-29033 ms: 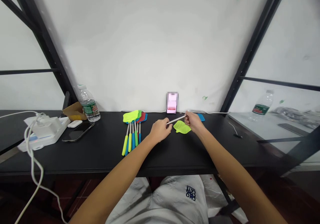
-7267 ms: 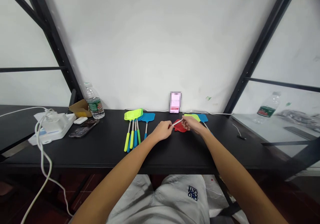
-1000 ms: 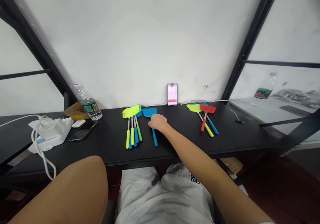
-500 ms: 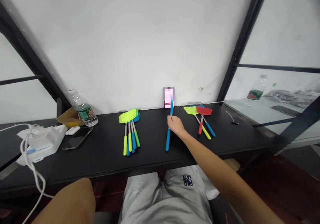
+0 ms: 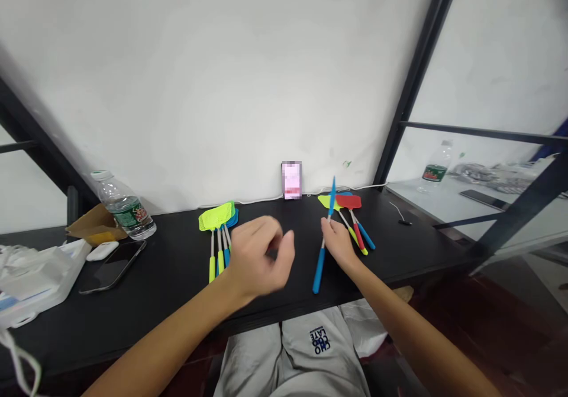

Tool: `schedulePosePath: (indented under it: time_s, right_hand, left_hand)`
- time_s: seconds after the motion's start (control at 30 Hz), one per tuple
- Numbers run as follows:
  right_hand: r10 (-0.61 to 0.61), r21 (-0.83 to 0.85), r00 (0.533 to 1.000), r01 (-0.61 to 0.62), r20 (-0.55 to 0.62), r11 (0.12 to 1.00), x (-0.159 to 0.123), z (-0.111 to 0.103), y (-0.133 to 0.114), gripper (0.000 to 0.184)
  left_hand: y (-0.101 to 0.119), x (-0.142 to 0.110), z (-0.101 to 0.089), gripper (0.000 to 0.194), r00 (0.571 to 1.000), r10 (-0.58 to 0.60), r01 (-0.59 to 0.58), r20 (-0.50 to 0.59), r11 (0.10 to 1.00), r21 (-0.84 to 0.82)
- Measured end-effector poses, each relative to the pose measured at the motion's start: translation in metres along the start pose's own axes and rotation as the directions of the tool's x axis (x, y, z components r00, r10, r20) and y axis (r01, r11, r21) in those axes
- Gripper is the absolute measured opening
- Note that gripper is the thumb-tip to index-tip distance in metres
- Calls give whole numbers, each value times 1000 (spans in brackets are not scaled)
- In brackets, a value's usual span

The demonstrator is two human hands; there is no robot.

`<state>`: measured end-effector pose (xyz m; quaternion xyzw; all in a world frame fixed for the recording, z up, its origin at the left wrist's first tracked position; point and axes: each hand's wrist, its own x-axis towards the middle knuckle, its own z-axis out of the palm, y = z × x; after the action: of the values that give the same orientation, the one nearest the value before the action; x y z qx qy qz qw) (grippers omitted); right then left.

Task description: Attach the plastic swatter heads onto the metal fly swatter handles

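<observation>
My right hand (image 5: 337,246) grips a blue fly swatter (image 5: 320,263) by its metal shaft, held edge-on and tilted above the black desk (image 5: 177,290). My left hand (image 5: 261,261) hovers over the desk to its left, blurred by motion, fingers loosely curled with nothing seen in them. A bundle of several swatters (image 5: 217,222) with green and blue heads lies to the left. Three swatters with red, green and blue parts (image 5: 352,213) lie to the right, just behind my right hand.
A lit phone (image 5: 291,179) leans on the wall at the back. At the left are a water bottle (image 5: 124,207), a cardboard piece (image 5: 93,225), a dark phone (image 5: 110,267) and a white box (image 5: 35,278). A second table with another bottle (image 5: 435,163) stands at the right.
My right hand has carried the blue swatter from the left bundle to the right side. My left hand has risen into view over the desk. The camera has tilted down and left.
</observation>
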<state>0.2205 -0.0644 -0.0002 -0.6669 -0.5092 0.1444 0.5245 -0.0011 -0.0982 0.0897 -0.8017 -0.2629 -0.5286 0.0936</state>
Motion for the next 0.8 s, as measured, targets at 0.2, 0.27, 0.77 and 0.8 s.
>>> schedulePosePath:
  time_s: [0.2, 0.27, 0.77, 0.8]
  right_hand:
    - [19, 322, 968, -102, 251, 941, 25, 69, -41, 43]
    - [51, 426, 942, -199, 333, 882, 27, 84, -48, 43]
    - [150, 744, 841, -533, 521, 404, 29, 88, -33, 40]
    - [167, 757, 852, -519, 497, 396, 31, 87, -32, 40]
  left_hand:
    - [-49, -13, 49, 32, 764, -450, 441, 462, 887, 135]
    - [-62, -22, 57, 27, 724, -430, 475, 539, 878, 63]
    - [-76, -42, 60, 29, 604, -423, 731, 675, 632, -258]
    - [-77, -42, 60, 29, 587, -416, 742, 694, 619, -257]
